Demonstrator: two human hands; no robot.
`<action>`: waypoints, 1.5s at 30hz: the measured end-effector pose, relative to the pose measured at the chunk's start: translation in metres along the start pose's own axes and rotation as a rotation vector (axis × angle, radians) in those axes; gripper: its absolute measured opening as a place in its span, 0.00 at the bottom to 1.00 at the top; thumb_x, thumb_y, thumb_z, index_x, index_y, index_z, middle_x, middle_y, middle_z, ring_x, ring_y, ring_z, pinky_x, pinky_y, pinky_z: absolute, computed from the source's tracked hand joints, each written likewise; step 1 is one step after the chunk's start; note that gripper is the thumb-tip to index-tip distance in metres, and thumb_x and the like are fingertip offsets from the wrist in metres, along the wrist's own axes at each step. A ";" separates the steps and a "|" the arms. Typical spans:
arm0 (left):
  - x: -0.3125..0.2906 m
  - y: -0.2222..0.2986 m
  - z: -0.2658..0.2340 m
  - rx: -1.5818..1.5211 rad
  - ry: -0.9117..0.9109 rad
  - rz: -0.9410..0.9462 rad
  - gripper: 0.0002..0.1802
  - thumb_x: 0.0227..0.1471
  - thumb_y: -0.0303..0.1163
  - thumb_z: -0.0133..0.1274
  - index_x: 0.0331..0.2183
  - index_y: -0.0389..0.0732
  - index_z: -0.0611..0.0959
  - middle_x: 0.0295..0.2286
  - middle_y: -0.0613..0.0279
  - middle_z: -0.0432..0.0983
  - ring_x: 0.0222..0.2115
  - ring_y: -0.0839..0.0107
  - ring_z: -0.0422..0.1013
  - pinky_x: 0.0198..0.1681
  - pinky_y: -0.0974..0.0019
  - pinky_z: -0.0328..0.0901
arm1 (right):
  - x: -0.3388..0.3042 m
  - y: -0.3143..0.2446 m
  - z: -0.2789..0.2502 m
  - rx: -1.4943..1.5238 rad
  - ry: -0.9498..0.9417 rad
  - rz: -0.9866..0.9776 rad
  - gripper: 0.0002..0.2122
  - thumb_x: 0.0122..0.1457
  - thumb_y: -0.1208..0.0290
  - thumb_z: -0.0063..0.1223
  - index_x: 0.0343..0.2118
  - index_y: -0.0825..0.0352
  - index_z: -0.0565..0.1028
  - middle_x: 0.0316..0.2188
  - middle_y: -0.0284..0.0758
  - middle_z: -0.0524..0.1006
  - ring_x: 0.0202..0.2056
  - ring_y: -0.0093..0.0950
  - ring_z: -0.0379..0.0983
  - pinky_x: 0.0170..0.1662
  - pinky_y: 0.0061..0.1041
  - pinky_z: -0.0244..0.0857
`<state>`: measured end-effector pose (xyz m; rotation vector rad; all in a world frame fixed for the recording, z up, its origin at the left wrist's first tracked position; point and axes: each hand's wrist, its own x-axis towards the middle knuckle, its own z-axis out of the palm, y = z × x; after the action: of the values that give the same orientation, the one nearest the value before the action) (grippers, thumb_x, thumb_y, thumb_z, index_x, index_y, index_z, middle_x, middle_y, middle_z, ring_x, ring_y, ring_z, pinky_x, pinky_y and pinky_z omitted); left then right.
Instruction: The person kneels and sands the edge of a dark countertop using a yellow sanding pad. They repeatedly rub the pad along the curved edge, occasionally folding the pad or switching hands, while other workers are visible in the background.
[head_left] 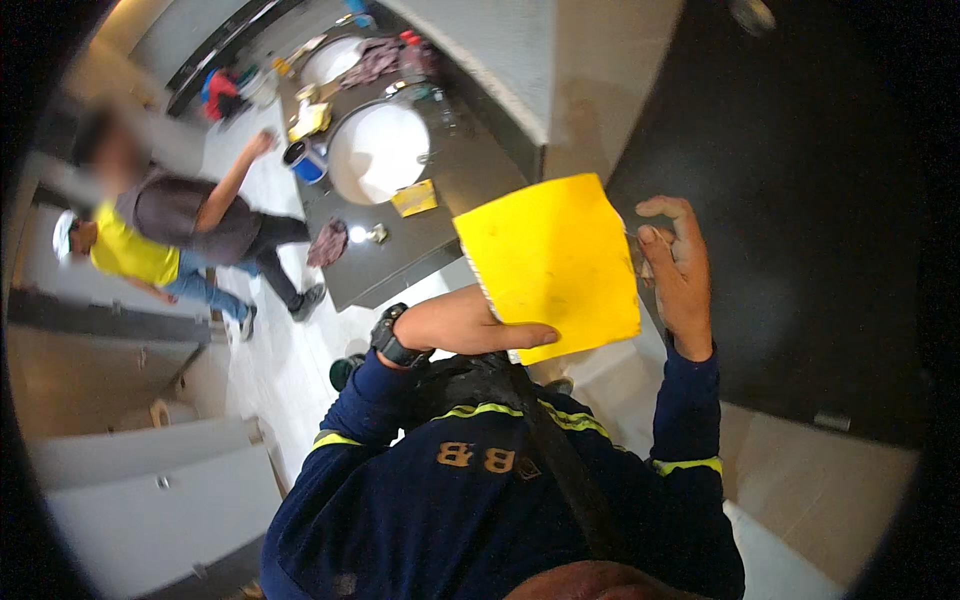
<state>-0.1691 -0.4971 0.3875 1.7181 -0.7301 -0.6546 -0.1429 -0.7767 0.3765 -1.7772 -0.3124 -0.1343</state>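
A yellow sheet that looks like sandpaper point(552, 262), with a rough, pale torn left edge, is held up in front of my chest. My left hand point(488, 322) grips it at the lower left, thumb on top and the other fingers hidden underneath; a black watch point(398, 338) is on that wrist. Just beyond the sheet's right edge is my right hand point(678, 265). Its fingers are bent and apart, with nothing visible in them, and I cannot tell whether any fingertip touches the sheet.
A dark counter point(400, 255) with white round basins point(372, 150) stands ahead left. On it are a smaller yellow piece point(414, 198), a blue can point(304, 162) and a cloth point(328, 243). Two people point(190, 215) stand at left. A dark panel point(790, 240) rises at right.
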 end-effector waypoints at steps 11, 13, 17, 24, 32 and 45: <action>-0.048 -0.063 -0.078 -0.238 0.240 -0.039 0.24 0.64 0.39 0.57 0.56 0.35 0.78 0.48 0.54 0.80 0.46 0.65 0.76 0.53 0.65 0.69 | 0.131 0.021 0.121 0.040 0.211 -0.261 0.06 0.70 0.70 0.49 0.45 0.63 0.74 0.36 0.28 0.73 0.27 0.12 0.63 0.30 0.15 0.58; -0.068 -0.069 -0.092 -0.178 0.227 -0.162 0.25 0.63 0.39 0.59 0.56 0.36 0.78 0.49 0.54 0.80 0.47 0.65 0.75 0.53 0.65 0.68 | 0.155 0.018 0.141 0.142 0.206 -0.096 0.08 0.70 0.67 0.51 0.48 0.63 0.73 0.38 0.28 0.74 0.28 0.14 0.66 0.31 0.15 0.61; -0.123 -0.082 -0.086 -0.052 0.315 -0.295 0.25 0.61 0.38 0.61 0.56 0.37 0.78 0.50 0.56 0.79 0.47 0.66 0.75 0.53 0.64 0.68 | 0.217 0.040 0.151 0.245 0.401 -0.037 0.10 0.71 0.63 0.50 0.48 0.63 0.73 0.39 0.28 0.75 0.25 0.14 0.65 0.28 0.15 0.61; -0.172 -0.116 -0.058 -0.300 1.583 -0.397 0.25 0.58 0.33 0.62 0.54 0.34 0.77 0.47 0.58 0.80 0.45 0.69 0.76 0.48 0.68 0.69 | 0.227 0.228 0.278 0.155 -0.289 0.178 0.09 0.67 0.74 0.45 0.47 0.64 0.73 0.35 0.35 0.76 0.32 0.25 0.72 0.36 0.29 0.68; -0.078 -0.092 0.024 -0.342 1.813 -0.485 0.30 0.56 0.30 0.63 0.58 0.34 0.73 0.52 0.53 0.77 0.50 0.63 0.74 0.56 0.65 0.66 | 0.291 0.402 0.297 -0.246 -0.361 0.069 0.17 0.60 0.75 0.55 0.53 0.66 0.72 0.48 0.53 0.76 0.50 0.52 0.73 0.53 0.44 0.66; 0.012 -0.080 0.007 -0.202 1.572 -0.533 0.22 0.58 0.35 0.64 0.51 0.35 0.79 0.44 0.55 0.80 0.44 0.70 0.76 0.47 0.67 0.70 | 0.206 0.148 0.202 0.366 -1.269 0.082 0.24 0.65 0.62 0.59 0.59 0.66 0.67 0.46 0.44 0.78 0.39 0.25 0.78 0.40 0.22 0.73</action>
<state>-0.1553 -0.4940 0.3071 1.6410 0.8706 0.3809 0.0806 -0.5822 0.2443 -1.2920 -1.0731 1.0826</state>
